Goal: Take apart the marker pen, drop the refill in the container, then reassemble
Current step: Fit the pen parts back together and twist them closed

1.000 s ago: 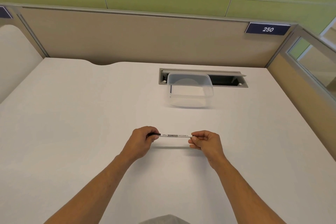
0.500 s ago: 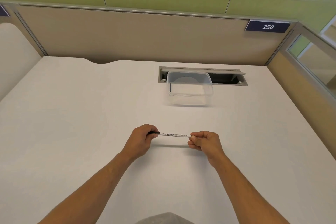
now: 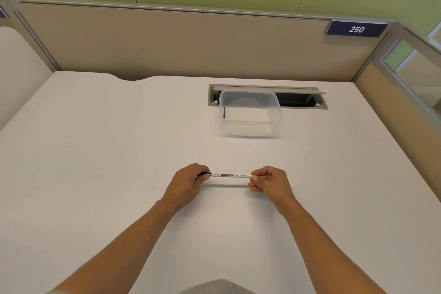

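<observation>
Marker pen (image 3: 231,175) labelled "WHITE BOARD"

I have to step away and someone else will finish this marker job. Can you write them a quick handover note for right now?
Left hand: grips the marker pen's black end.
Right hand: pinches the pen's other end.
Marker pen: held level above the desk, in one piece as far as can be seen.
Container: clear, lidless, at the back of the desk, partly over the cable slot; a thin dark stick leans by its left wall.
Done: pen picked up.
Left: pull apart, drop refill in container, reassemble.
</observation>
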